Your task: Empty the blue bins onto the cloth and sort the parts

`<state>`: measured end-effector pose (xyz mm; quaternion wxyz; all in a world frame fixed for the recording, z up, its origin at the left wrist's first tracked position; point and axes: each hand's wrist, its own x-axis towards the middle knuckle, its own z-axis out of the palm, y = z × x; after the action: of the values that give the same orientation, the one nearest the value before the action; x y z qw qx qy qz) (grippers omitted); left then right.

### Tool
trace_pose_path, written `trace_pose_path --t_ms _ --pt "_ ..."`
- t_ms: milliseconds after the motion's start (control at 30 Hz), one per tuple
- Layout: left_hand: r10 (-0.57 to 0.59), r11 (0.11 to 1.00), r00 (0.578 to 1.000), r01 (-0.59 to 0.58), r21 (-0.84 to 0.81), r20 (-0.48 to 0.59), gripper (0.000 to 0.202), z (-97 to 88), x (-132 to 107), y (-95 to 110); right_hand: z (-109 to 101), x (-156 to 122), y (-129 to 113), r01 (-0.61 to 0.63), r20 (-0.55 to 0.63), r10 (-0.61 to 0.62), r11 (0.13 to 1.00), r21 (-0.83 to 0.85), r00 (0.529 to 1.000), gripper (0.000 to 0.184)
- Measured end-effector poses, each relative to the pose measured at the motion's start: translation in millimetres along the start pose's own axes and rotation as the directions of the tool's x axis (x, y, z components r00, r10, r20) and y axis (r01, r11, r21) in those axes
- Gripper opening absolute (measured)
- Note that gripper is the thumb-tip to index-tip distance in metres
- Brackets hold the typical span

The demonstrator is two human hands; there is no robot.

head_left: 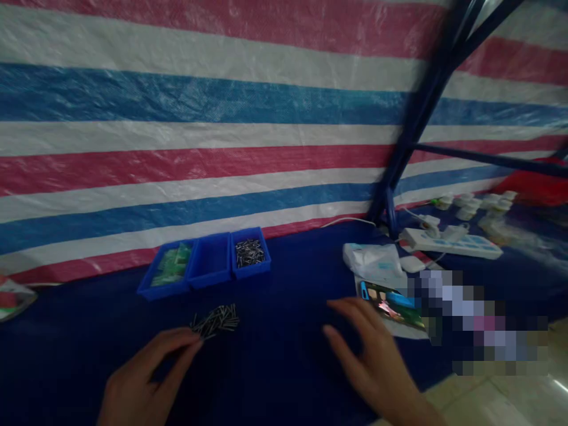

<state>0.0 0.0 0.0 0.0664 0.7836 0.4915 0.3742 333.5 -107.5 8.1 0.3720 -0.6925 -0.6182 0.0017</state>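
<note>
A loose pile of thin dark metal pins, perhaps screws or nails (217, 319), lies on the dark blue tabletop. At its near left edge my left hand (153, 373) has thumb and forefinger pinched together. A thin metal pin (208, 336) shows at those fingertips. My right hand (366, 352) hovers over the table to the right, thumb and forefinger apart, with nothing between them. Behind the pile stand three joined blue bins: the left bin (148, 289) holds green circuit boards, the middle bin (210, 260) has nothing visible in it, and the right bin (251, 271) contains many similar metal pins.
Right of my right hand lie a phone with a lit screen (394, 305) and a clear plastic bag (375, 260). Farther back are a white power strip (452, 242), several white bottles (468, 207) and a dark blue metal frame (406, 142). Striped sheeting (199, 136) hangs behind the table.
</note>
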Motion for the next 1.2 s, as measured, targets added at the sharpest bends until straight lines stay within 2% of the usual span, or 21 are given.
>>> trace_pose_path --t_ms 33,67,100,133,200,267,367,433,533,700,867,967,1033,1100,1200 --pt "0.042 0.999 0.998 -0.043 -0.022 -0.038 0.046 -1.2 11.8 10.2 8.0 15.6 -22.0 0.001 0.158 -0.022 0.991 0.132 0.987 0.037" --pt "0.070 0.997 0.996 -0.072 -0.038 -0.051 0.043 -1.6 23.5 19.0 16.9 32.3 -42.6 -0.011 0.316 -0.073 0.967 0.255 0.946 0.041" --pt "0.108 0.992 0.989 -0.114 -0.052 -0.099 0.040 -0.8 34.6 25.9 26.7 49.3 -60.9 -0.041 0.408 -0.118 0.932 0.361 0.905 0.044" --pt "0.150 0.985 0.978 -0.161 -0.067 -0.144 0.035 1.0 44.5 30.5 37.5 65.8 -76.0 -0.084 0.444 -0.132 0.897 0.434 0.886 0.044" --pt "0.243 0.958 0.944 -0.270 -0.097 -0.223 0.024 7.8 59.3 33.1 61.9 93.8 -96.1 -0.155 0.488 -0.179 0.807 0.569 0.854 0.044" --pt "0.275 0.945 0.920 -0.312 -0.096 -0.279 0.013 16.3 66.2 29.0 87.5 110.9 -104.2 -0.217 0.483 -0.179 0.724 0.654 0.857 0.050" --pt "0.298 0.941 0.900 -0.334 -0.062 -0.317 0.008 26.4 64.3 19.4 117.8 113.6 -103.9 -0.281 0.466 -0.150 0.627 0.727 0.872 0.049" --pt "0.332 0.931 0.895 -0.362 -0.050 -0.299 0.008 29.8 59.3 14.9 127.9 105.2 -101.6 -0.289 0.455 -0.149 0.594 0.751 0.878 0.049" --pt "0.363 0.917 0.892 -0.394 -0.067 -0.269 0.008 32.1 53.1 12.3 131.3 91.1 -99.6 -0.294 0.462 -0.171 0.574 0.765 0.870 0.047" --pt "0.367 0.911 0.903 -0.397 -0.110 -0.221 0.010 35.5 49.6 14.5 132.0 83.8 -98.7 -0.349 0.474 -0.085 0.565 0.748 0.877 0.040" --pt "0.351 0.920 0.902 -0.382 -0.088 -0.250 0.011 35.4 47.9 16.1 129.5 91.4 -97.0 -0.446 0.530 -0.090 0.434 0.783 0.843 0.031" --pt "0.286 0.944 0.929 -0.315 -0.097 -0.233 0.016 34.7 49.3 10.4 126.0 99.3 -91.2 -0.512 0.574 -0.053 0.389 0.766 0.817 0.029" --pt "0.235 0.961 0.958 -0.254 -0.106 -0.166 0.017 34.0 52.3 3.6 124.7 103.7 -84.7 -0.536 0.588 -0.018 0.390 0.749 0.809 0.030" --pt "0.177 0.980 0.983 -0.181 -0.088 -0.052 0.018 31.5 56.7 -4.6 124.3 106.3 -77.7 -0.557 0.598 0.021 0.389 0.733 0.801 0.032" --pt "0.024 0.999 0.987 -0.027 0.017 0.160 0.022 21.8 63.8 -17.1 124.7 107.7 -71.7 -0.583 0.623 0.034 0.396 0.710 0.781 0.035"
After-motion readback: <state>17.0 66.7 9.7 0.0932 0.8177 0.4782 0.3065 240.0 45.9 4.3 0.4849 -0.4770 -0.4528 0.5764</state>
